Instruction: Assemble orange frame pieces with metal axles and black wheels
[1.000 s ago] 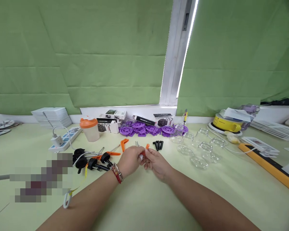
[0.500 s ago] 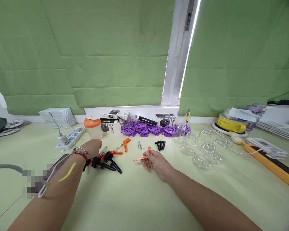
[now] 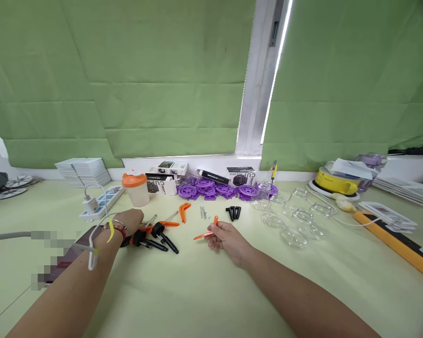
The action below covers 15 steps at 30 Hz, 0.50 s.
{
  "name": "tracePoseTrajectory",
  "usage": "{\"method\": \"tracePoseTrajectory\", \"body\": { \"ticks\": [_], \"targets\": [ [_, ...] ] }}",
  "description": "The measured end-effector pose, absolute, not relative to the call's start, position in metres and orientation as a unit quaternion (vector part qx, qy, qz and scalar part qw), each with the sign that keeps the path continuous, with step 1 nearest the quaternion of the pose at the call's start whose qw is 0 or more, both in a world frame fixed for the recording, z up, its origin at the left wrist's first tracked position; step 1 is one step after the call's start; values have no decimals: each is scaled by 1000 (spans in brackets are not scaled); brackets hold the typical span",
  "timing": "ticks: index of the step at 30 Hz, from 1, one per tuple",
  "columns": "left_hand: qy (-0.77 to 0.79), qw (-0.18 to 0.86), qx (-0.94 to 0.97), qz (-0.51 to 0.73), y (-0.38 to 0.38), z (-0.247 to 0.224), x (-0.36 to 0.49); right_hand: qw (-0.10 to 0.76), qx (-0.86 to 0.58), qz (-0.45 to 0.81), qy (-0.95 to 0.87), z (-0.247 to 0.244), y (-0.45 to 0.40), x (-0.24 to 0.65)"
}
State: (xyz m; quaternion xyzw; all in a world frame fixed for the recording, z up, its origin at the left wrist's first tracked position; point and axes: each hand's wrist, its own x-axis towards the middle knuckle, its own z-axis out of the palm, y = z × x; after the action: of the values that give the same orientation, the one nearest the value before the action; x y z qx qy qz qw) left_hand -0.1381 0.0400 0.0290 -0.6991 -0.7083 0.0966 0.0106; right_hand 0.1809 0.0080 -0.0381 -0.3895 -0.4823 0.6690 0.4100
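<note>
Head view: right hand [image 3: 223,237] pinches orange piece [image 3: 202,235], open table [image 3: 197,295] toward six o'clock; left hand [image 3: 130,222] at nine, can't tell its grip.

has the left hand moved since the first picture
Yes, leftward: judged against the orange-lidded cup, the left hand has gone from right of it to just in front of it.

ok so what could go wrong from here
The left hand has a white cable seemingly draped across its wrist, so moving it might drag the cable. The small metal pieces lie loose beyond the right hand; a brush could scatter them. The clear vessels stand close together, so knocking one might topple others.
</note>
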Motion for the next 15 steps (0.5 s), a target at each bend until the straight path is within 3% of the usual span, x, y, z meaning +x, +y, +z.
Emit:
{"method": "tracePoseTrajectory", "body": {
  "ticks": [15],
  "targets": [
    [-722, 16, -685, 101, 45, 29, -138, 403, -386, 669, -492, -39, 8, 181]
  ]
}}
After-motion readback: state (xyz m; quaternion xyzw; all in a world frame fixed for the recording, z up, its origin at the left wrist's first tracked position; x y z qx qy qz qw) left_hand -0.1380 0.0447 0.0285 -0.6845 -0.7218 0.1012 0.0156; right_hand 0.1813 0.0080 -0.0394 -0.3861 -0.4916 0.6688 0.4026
